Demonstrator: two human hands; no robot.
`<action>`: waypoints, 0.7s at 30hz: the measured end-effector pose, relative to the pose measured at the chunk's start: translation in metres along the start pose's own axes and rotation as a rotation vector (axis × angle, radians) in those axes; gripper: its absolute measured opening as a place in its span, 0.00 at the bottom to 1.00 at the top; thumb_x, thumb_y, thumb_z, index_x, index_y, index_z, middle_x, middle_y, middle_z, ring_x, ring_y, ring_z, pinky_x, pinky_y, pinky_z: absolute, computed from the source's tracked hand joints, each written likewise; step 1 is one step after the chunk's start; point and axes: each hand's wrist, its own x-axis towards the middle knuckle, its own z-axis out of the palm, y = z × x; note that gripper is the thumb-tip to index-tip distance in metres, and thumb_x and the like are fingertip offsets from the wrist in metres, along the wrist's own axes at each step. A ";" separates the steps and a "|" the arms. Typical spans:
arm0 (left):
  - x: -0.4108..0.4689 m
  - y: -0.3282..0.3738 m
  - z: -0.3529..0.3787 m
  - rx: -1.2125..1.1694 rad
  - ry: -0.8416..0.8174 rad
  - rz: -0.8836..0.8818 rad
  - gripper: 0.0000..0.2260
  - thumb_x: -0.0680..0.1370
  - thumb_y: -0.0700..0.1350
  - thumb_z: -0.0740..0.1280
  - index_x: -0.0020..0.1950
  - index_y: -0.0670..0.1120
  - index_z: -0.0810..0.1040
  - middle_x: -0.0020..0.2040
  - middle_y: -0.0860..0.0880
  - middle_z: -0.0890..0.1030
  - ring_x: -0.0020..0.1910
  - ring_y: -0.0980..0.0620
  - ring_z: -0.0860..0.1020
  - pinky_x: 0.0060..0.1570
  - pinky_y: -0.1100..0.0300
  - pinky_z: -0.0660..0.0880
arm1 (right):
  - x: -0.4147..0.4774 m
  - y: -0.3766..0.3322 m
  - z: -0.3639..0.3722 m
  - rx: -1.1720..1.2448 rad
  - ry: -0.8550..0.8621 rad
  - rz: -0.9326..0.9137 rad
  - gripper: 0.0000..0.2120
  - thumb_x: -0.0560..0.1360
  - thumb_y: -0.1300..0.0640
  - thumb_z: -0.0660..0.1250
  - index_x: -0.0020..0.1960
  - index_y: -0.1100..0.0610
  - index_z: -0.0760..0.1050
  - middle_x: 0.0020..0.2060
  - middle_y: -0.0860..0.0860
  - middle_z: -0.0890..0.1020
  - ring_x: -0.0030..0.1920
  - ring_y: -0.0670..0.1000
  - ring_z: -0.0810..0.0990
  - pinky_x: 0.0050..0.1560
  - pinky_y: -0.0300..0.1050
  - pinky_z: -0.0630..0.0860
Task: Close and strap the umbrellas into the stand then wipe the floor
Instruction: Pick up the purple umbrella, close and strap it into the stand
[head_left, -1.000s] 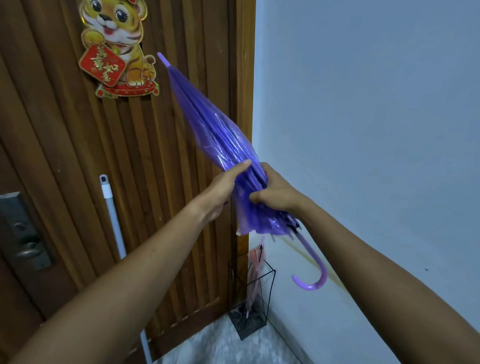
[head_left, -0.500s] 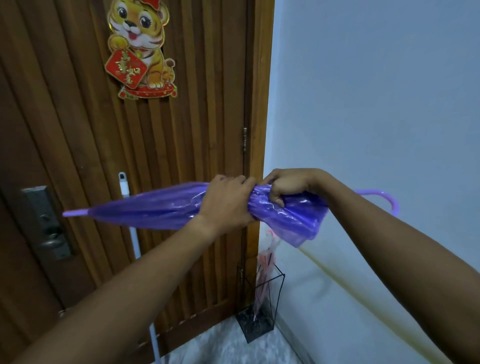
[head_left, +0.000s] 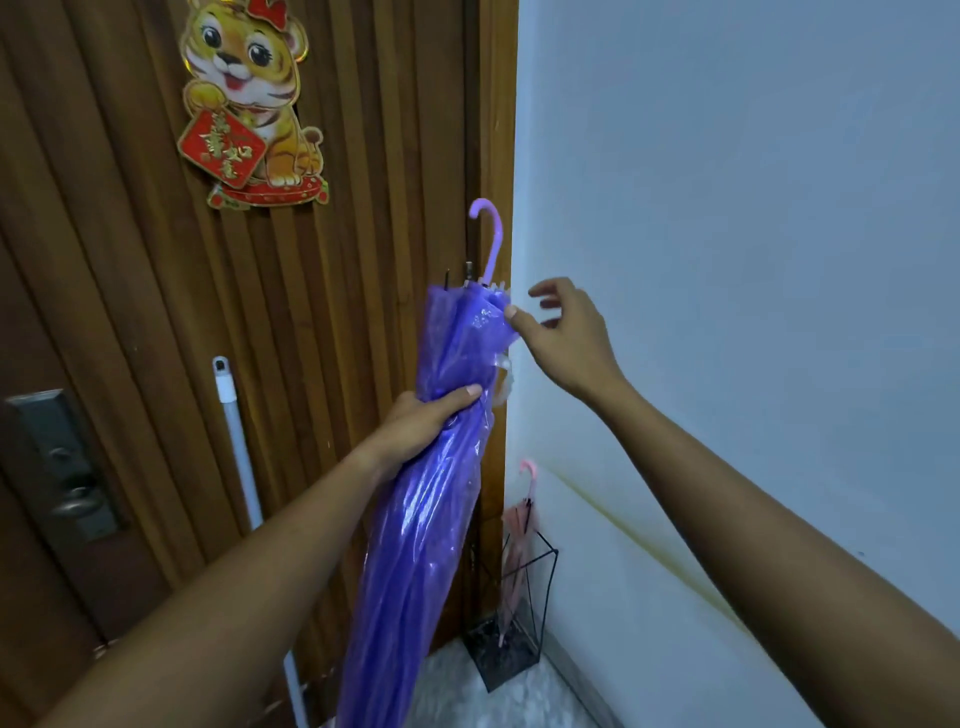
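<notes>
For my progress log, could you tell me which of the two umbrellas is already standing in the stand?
The pink umbrella stands in the black wire stand; the purple umbrella is held by the left hand.

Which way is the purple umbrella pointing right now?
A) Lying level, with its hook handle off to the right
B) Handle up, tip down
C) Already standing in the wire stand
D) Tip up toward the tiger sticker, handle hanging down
B: the purple umbrella stands nearly upright in the left hand, with its hook handle at the top and its canopy running down out of view, well above the wire stand.
</notes>
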 end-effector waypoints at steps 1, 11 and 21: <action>0.000 0.000 0.000 -0.031 -0.021 -0.008 0.20 0.72 0.58 0.76 0.57 0.45 0.84 0.48 0.46 0.88 0.46 0.48 0.86 0.47 0.59 0.80 | -0.003 0.001 0.003 0.027 -0.063 0.073 0.19 0.76 0.40 0.69 0.59 0.52 0.74 0.56 0.50 0.79 0.52 0.49 0.80 0.52 0.47 0.79; 0.001 -0.003 -0.005 -0.183 -0.117 -0.036 0.24 0.72 0.59 0.75 0.63 0.47 0.81 0.53 0.44 0.86 0.52 0.44 0.85 0.59 0.47 0.79 | -0.015 0.000 0.008 0.268 -0.465 0.113 0.13 0.79 0.49 0.69 0.46 0.60 0.78 0.42 0.49 0.82 0.41 0.40 0.82 0.41 0.35 0.78; 0.003 -0.009 -0.030 -0.273 -0.162 -0.179 0.26 0.73 0.58 0.73 0.65 0.44 0.78 0.47 0.45 0.85 0.44 0.46 0.85 0.51 0.49 0.81 | -0.015 0.001 0.000 0.446 -0.378 0.193 0.12 0.82 0.60 0.65 0.49 0.71 0.74 0.34 0.55 0.78 0.25 0.46 0.71 0.29 0.40 0.68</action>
